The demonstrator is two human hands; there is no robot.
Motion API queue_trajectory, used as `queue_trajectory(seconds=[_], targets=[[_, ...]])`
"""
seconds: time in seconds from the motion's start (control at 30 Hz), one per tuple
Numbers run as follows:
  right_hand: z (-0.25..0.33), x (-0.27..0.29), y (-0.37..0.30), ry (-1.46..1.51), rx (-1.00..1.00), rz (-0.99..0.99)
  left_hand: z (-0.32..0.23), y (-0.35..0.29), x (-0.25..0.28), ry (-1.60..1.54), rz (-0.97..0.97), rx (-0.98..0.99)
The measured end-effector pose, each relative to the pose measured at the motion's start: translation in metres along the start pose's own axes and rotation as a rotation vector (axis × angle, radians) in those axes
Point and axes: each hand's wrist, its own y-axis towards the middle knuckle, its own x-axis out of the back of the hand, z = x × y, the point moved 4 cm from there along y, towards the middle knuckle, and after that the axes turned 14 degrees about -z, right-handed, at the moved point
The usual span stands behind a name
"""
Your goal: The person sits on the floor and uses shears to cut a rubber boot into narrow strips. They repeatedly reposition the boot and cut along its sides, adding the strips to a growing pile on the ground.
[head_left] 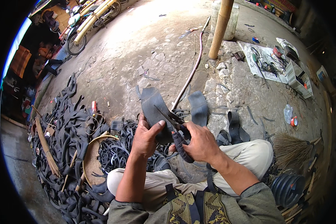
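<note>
My left hand (142, 137) grips a wide, flat strip of black rubber (152, 103), thumb on top. The strip curls up and away from me. In my right hand (202, 143) is a pair of scissors (180, 145) with dark wrapped handles. Their dark blades lie apart across the right side of the rubber strip; my hand and the strip hide part of the tool. Beyond my right hand lies another rubber piece (198, 106) on the ground. A curled rubber piece (235, 126) stands by my right knee.
A large heap of black rubber (69, 145) and a tangle of thin strips (117, 151) lie to my left. A bamboo post (221, 30) rises ahead. Tools lie on a white sheet (254, 61) beside a basket (298, 79). A broom (293, 149) is at the right.
</note>
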Motion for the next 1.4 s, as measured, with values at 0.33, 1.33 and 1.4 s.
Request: queue_trajectory(seconds=[0.33,1.33,1.4], targets=[[0.004,0.003,-0.006,0.001,-0.221,0.168,-0.007,-0.007,0.008,-0.006,-0.044,-0.002],[0.147,-0.089,0.043,0.483,0.226,0.627,-0.153,-0.136,0.097,-0.206,-0.454,-0.6],[0.167,-0.115,0.038,0.572,0.213,0.731,-0.165,-0.16,0.113,-0.183,-0.592,-0.601]])
